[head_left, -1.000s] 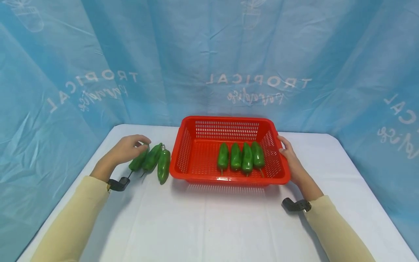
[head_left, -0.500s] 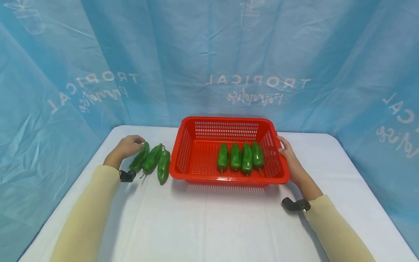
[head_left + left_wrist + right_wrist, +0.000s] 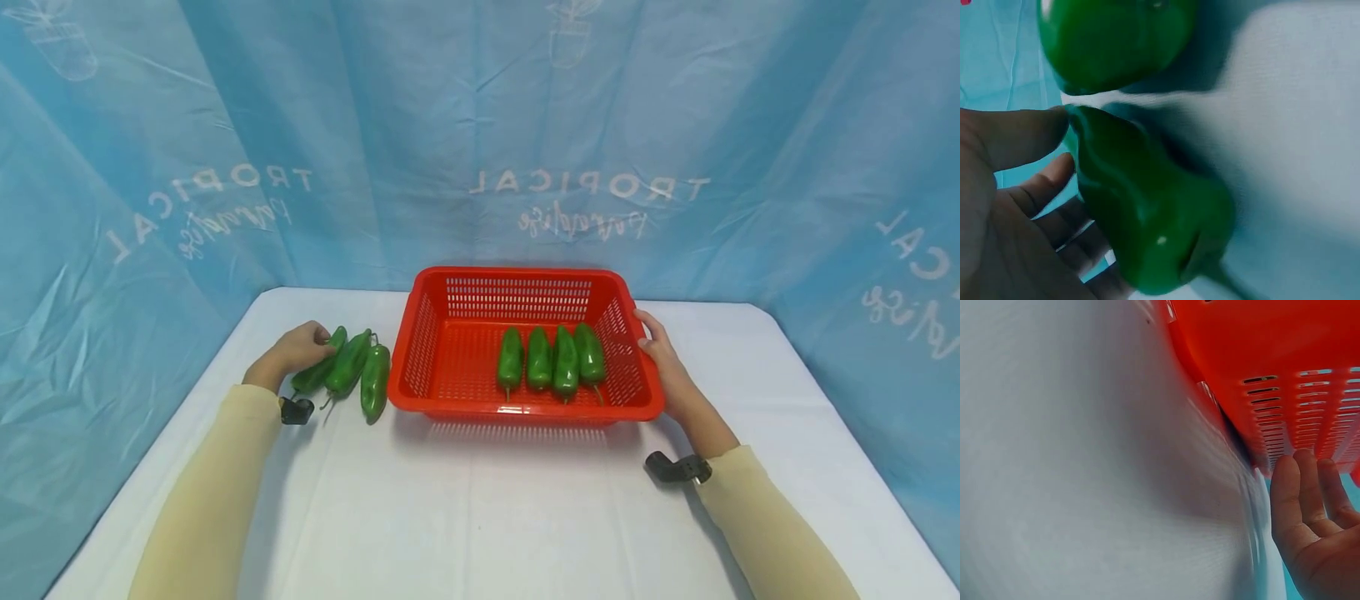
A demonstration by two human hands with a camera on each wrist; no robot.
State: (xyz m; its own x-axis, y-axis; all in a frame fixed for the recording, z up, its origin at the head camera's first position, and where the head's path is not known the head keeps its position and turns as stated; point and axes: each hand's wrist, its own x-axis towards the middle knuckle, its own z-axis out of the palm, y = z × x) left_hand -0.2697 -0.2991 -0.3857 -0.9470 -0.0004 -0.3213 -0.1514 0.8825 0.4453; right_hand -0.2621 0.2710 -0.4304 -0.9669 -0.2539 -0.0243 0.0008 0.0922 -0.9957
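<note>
On the left of the table, my left hand point(image 3: 301, 347) holds the leftmost green chili pepper point(image 3: 309, 379) between thumb and fingers. The left wrist view shows the thumb at the narrow tip of this pepper point(image 3: 1154, 200), fingers along its far side, stem pointing away. A second pepper point(image 3: 348, 367) lies right beside it, and a third point(image 3: 375, 383) is close to the red basket point(image 3: 525, 408). My right hand point(image 3: 671, 371) rests at the basket's right rim. In the right wrist view, straight fingers point(image 3: 1310, 487) touch the slotted side wall point(image 3: 1229, 344).
Several green peppers point(image 3: 540, 358) lie side by side in the right half of the basket. A white cloth point(image 3: 480, 517) covers the table. Blue printed curtains point(image 3: 480, 125) stand close behind and along both sides.
My left hand has moved down onto the leftmost pepper from above it and now pinches it; the pepper has shifted slightly. The right hand and basket have stayed in place.
</note>
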